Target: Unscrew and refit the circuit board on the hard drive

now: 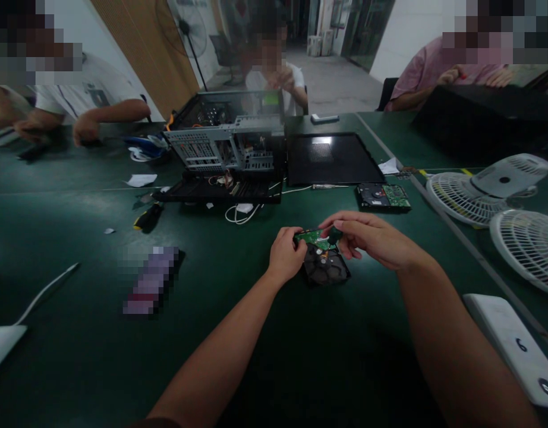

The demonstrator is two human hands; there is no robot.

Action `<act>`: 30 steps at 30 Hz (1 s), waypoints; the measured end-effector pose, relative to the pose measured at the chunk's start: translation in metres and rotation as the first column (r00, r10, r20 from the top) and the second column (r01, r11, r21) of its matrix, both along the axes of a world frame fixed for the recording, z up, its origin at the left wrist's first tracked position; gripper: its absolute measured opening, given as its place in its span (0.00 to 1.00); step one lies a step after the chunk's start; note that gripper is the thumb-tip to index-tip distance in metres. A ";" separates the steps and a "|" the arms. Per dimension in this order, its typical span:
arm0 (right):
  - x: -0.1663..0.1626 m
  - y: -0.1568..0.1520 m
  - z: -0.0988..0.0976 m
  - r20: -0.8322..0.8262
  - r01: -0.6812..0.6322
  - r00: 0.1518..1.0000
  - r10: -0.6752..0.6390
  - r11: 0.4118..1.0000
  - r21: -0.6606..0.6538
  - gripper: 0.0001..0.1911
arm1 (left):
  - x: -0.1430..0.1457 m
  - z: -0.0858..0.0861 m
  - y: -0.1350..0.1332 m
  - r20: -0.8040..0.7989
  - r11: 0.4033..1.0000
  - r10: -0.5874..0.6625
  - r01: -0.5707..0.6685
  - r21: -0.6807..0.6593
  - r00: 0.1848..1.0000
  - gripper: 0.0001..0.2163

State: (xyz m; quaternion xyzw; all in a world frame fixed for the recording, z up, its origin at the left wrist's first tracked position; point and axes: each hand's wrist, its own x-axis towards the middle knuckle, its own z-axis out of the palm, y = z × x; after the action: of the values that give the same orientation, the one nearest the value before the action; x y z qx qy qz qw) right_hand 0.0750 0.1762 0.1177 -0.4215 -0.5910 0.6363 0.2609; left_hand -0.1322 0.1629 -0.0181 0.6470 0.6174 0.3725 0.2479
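A hard drive [327, 267] lies on the green table in front of me, its green circuit board [315, 239] facing up on the far side. My left hand [286, 252] is closed around the drive's left edge, the thumb reaching over its top. Above the board, my right hand [356, 235] pinches a small dark tool [333, 235] that looks like a screwdriver, pointed down at the drive. Its tip is too small to make out. Beyond my right hand rests a second hard drive [383, 197], board side up.
An opened computer case [224, 148] and a black side panel [334, 159] stand ahead. A yellow-black screwdriver [148, 218] and a phone [153, 280] lie left. White fans [470, 193] and a white numbered box [510, 345] are right. Several people sit across the table.
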 end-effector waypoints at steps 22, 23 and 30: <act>-0.001 0.004 -0.001 -0.141 0.150 0.977 -0.159 0.986 -0.077 0.13 | -0.001 -0.003 0.001 -0.006 1.000 -0.004 0.004 0.011 1.000 0.15; -0.001 0.004 -0.001 -0.139 0.152 0.977 -0.162 0.985 -0.079 0.12 | -0.001 -0.003 0.001 -0.004 1.000 -0.002 0.002 0.013 1.000 0.15; 0.001 0.004 -0.002 -0.147 0.153 0.976 -0.163 0.985 -0.082 0.09 | -0.001 -0.004 0.001 -0.002 1.000 -0.005 0.005 0.015 1.000 0.16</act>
State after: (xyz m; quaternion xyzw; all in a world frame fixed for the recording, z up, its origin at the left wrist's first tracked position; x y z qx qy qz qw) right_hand 0.0763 0.1801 0.1159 -0.4260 -0.5111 0.6644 0.3403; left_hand -0.1335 0.1642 -0.0222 0.6506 0.6133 0.3758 0.2436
